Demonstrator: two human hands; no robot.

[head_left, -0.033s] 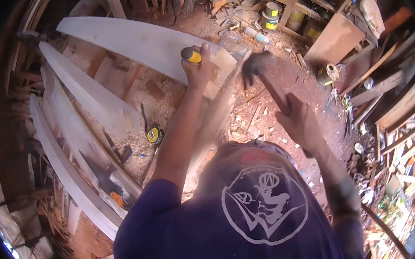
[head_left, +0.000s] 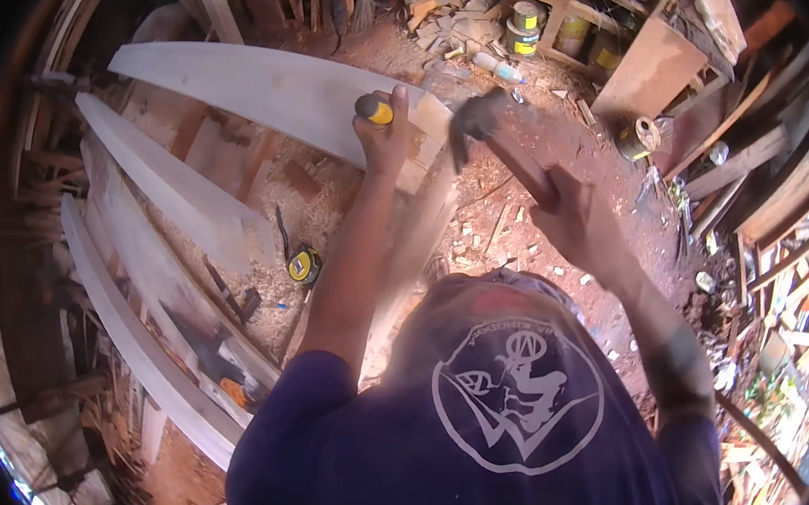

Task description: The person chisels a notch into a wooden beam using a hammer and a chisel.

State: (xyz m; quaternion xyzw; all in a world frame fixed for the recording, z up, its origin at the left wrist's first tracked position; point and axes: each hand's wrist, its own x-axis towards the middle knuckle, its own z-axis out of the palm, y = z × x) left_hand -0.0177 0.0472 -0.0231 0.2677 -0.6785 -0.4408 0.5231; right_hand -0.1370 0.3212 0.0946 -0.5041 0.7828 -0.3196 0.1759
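Observation:
My left hand [head_left: 382,139] is wrapped round a yellow-and-black handle, seemingly a chisel's [head_left: 374,108], its blade hidden. That fist is over the right end of a long pale curved board [head_left: 246,81], where lighter wood is exposed. To the right, my right hand [head_left: 575,220] grips the wooden handle of a claw hammer [head_left: 480,123]. The hammer's dark head, somewhat blurred, is in the air beyond the board's end, apart from the yellow handle.
More pale curved boards [head_left: 168,176] lie at the left. A tape measure [head_left: 304,264] and a handsaw [head_left: 209,358] rest among shavings. Tins [head_left: 523,32] and a plastic bottle [head_left: 496,67] stand or lie at the back. Wood scraps [head_left: 797,320] heap up at the right.
The hammer and my right hand have shifted a little left, bringing the hammer head closer to the chisel handle. My left hand stays in nearly the same place.

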